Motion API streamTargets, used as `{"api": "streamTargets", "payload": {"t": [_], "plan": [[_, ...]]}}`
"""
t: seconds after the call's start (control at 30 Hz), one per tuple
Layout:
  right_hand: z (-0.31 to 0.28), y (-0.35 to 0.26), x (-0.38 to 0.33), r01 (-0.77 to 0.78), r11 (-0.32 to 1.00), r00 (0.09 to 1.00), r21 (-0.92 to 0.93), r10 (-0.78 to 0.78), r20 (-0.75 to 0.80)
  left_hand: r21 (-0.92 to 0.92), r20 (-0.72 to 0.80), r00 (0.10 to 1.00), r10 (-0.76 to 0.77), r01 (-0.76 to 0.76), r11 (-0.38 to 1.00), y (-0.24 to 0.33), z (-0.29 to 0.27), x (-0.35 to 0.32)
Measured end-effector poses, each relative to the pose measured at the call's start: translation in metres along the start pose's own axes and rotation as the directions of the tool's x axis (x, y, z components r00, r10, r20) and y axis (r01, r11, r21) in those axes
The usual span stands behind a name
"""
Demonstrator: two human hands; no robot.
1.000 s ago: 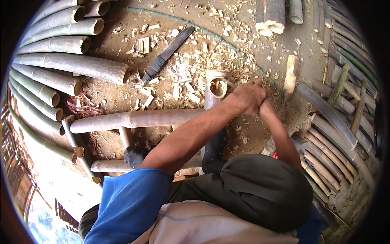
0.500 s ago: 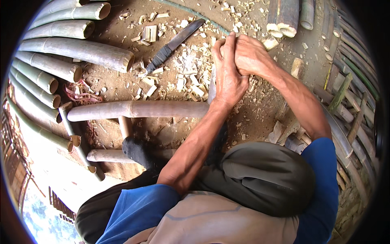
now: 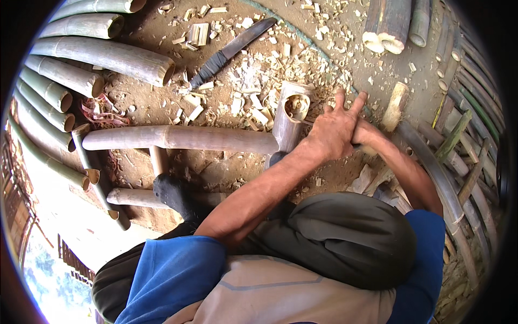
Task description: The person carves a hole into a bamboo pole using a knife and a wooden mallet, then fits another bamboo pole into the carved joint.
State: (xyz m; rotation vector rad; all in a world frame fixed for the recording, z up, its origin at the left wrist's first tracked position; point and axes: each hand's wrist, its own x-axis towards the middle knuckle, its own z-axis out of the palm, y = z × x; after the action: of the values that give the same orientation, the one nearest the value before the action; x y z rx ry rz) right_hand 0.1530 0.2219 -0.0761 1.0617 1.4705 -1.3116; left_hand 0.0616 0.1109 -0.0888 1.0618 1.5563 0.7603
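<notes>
My left hand (image 3: pixel 335 129) lies over my right hand, two of its fingers stretched out and apart. My right hand (image 3: pixel 368 134) is mostly covered by the left, so its fingers are hidden. Beside them is a short bamboo post (image 3: pixel 287 127) with a round hole cut in its side, pale chips lodged inside. A thin dark sliver shows between the post and my left hand; what it belongs to is hidden. A long bamboo rail (image 3: pixel 216 139) meets this post on the left, forming a frame with a crosspiece (image 3: pixel 158 160) and a lower rail (image 3: pixel 137 198).
A machete with a wrapped handle (image 3: pixel 211 70) lies on the chip-strewn ground beyond. Cut bamboo poles (image 3: pixel 102 53) are stacked at left; more poles (image 3: pixel 391 27) lie at far right. A short, frayed wooden piece (image 3: pixel 396 102) is right of my hands. My socked foot (image 3: pixel 175 194) rests against the frame.
Both hands have moved down and to the right, away from the top of the post, uncovering its hole. My left fingers have spread. The machete stays where it lay.
</notes>
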Motion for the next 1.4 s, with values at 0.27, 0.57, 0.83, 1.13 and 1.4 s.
{"api": "streamTargets", "payload": {"t": [0.27, 0.57, 0.83, 1.13, 1.4], "plan": [[0.056, -0.007, 0.001, -0.032, 0.998, 0.984, -0.059, 0.021, -0.180, 0.075, 0.600, 0.800, -0.004, -0.051, 0.996, -0.014, -0.037, 0.004], [0.011, -0.005, 0.008, 0.029, 0.935, 0.999, -0.353, -0.036, -0.015, -0.112, 0.020, 0.994, -0.105, 0.106, 0.988, 0.011, -0.016, -0.027], [0.089, -0.009, 0.013, -0.006, 0.997, 0.977, -0.077, -0.011, -0.215, 0.067, 0.540, 0.838, 0.083, -0.141, 0.988, -0.041, -0.021, -0.004], [0.087, -0.006, 0.008, 0.096, 0.944, 0.979, 0.316, -0.032, -0.202, 0.055, 0.316, 0.946, 0.078, -0.101, 0.993, -0.019, -0.027, -0.035], [0.153, 0.000, 0.018, 0.238, -0.082, 0.860, 0.968, -0.446, -0.249, -0.070, -0.206, 0.979, -0.001, -0.014, 0.997, -0.013, -0.049, -0.116]]}}
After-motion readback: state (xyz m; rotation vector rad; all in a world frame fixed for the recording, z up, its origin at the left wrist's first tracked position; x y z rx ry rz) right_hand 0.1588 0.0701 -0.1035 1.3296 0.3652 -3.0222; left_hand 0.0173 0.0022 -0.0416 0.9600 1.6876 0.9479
